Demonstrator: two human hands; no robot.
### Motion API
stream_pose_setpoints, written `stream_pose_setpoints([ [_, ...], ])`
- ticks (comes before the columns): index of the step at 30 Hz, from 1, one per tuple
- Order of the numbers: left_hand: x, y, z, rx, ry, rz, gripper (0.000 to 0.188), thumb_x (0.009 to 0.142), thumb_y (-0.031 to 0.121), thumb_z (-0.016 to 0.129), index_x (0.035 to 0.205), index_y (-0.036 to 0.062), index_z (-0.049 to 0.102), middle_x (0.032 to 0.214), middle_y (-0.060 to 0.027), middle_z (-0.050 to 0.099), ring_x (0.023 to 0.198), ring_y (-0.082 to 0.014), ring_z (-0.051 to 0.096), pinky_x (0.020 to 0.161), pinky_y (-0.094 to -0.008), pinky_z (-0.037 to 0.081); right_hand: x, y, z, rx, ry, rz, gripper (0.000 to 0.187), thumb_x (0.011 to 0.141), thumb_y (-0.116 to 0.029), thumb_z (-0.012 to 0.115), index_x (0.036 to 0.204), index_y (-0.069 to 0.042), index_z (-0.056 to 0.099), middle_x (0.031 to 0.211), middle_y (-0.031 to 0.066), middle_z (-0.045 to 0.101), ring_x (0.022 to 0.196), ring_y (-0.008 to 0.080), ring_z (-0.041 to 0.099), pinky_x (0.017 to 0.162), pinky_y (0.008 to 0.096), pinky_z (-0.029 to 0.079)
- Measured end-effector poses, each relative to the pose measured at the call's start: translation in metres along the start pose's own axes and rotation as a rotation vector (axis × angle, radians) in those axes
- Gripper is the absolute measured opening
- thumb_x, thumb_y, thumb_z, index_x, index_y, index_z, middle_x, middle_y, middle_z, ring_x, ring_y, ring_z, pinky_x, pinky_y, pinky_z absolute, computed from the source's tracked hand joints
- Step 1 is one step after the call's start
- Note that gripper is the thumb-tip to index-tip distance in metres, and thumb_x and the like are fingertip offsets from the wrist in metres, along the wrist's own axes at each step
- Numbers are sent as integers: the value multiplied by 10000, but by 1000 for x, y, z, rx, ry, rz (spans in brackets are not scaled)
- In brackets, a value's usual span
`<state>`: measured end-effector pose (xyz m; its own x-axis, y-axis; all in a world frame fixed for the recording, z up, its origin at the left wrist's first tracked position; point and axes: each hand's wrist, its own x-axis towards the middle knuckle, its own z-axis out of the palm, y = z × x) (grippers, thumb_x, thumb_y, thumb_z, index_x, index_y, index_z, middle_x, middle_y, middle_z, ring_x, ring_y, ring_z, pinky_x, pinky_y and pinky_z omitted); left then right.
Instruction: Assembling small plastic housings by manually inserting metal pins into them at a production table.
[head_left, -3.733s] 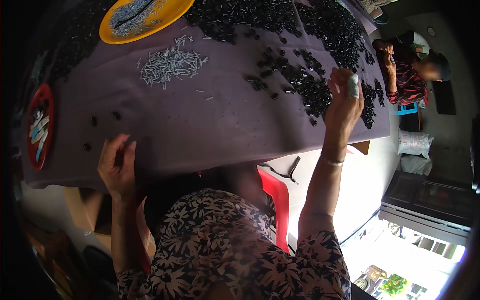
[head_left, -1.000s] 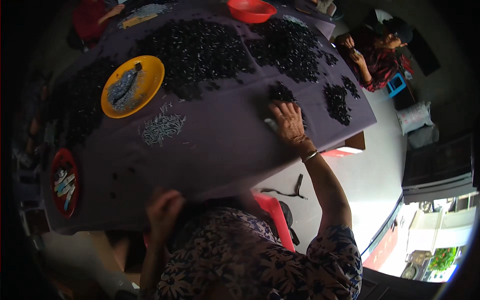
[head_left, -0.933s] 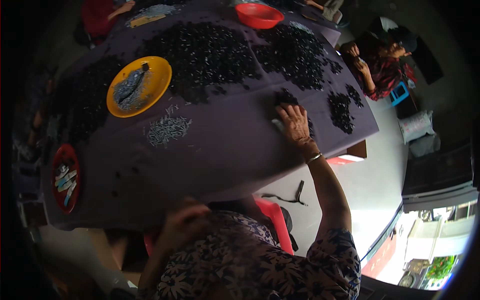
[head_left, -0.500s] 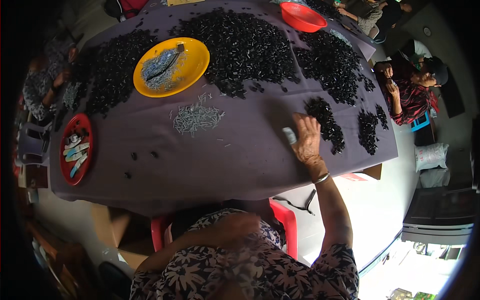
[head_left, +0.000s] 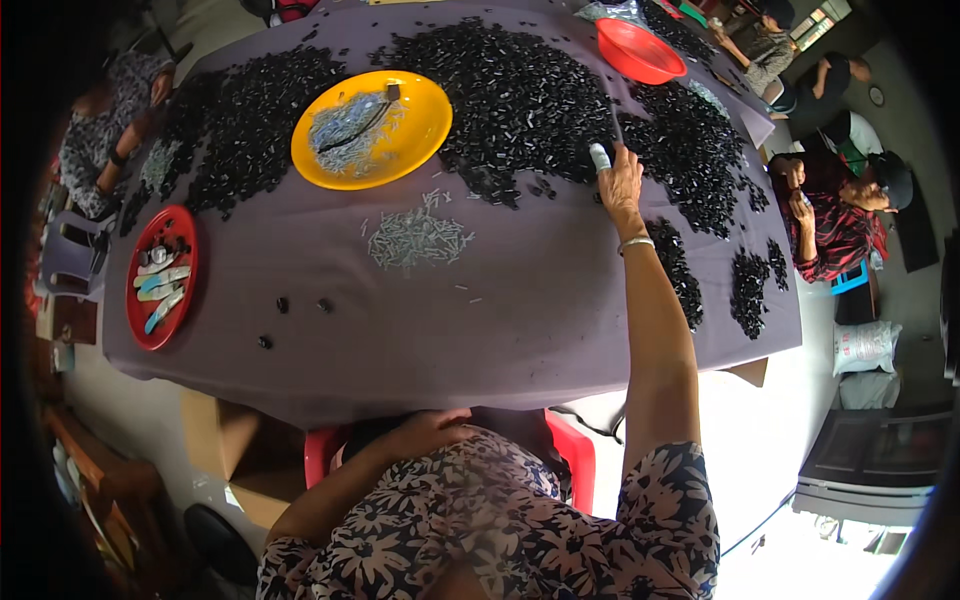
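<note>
My right hand (head_left: 622,188) reaches far over the table to the near edge of a gap between two large heaps of small black pieces (head_left: 510,95). A white wrap covers its thumb (head_left: 600,156), which stands apart from the fingers. The fingers are partly foreshortened, and nothing shows in them. A smaller strip of black pieces (head_left: 677,275) lies beside my right forearm. My left hand (head_left: 440,432) rests flat against my body at the table's near edge, its fingers stretched out and holding nothing. Ahead lies a small pile of thin pale pins (head_left: 415,240).
A yellow plate (head_left: 430,135) holds more pins and a dark brush-like tool. On the left is a red tray (head_left: 190,270) with blue-and-white handled tools. A red basin (head_left: 640,50) stands far right. Co-workers sit left and right. Three loose black pieces (head_left: 283,304) lie nearby.
My right hand has moved forward, away from the small strip of black pieces to the large heaps. My left hand, blurred before, has settled against my body. The whole view has shifted slightly.
</note>
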<state>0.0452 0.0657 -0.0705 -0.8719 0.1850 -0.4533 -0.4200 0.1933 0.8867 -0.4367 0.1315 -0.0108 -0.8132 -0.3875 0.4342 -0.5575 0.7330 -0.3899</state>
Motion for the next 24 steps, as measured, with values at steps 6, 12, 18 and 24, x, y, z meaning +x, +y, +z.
stream_pose_setpoints([
  [6,2,8,-7,89,142,-258,564,930,499,552,1230,24,596,1188,-221,629,1109,-337,597,966,-357,443,-35,-46,20,84,88,-122,374,901,-266,647,1178,-32,554,1127,186,550,1043,415,511,872,516,447],
  [12,5,2,-4,121,171,-226,565,930,511,546,1234,36,592,1212,-231,622,1140,-361,590,974,-378,444,-78,-65,-12,88,-68,-295,337,924,-187,601,1221,-39,548,1210,163,536,1055,390,512,873,488,452],
  [18,6,-2,-3,130,159,-249,527,925,475,575,1251,61,594,1243,-198,618,1152,-348,587,993,-373,441,-121,-79,-56,-1,-139,-414,426,931,-282,616,1308,-97,544,1348,161,472,1120,387,487,946,479,429],
  [24,5,-12,0,196,173,-43,414,944,353,574,1237,62,596,1191,-189,635,1117,-331,604,971,-364,454,-156,-65,-84,-93,-224,-448,630,890,-553,582,1348,-124,531,1424,165,392,1185,381,432,972,499,391],
])
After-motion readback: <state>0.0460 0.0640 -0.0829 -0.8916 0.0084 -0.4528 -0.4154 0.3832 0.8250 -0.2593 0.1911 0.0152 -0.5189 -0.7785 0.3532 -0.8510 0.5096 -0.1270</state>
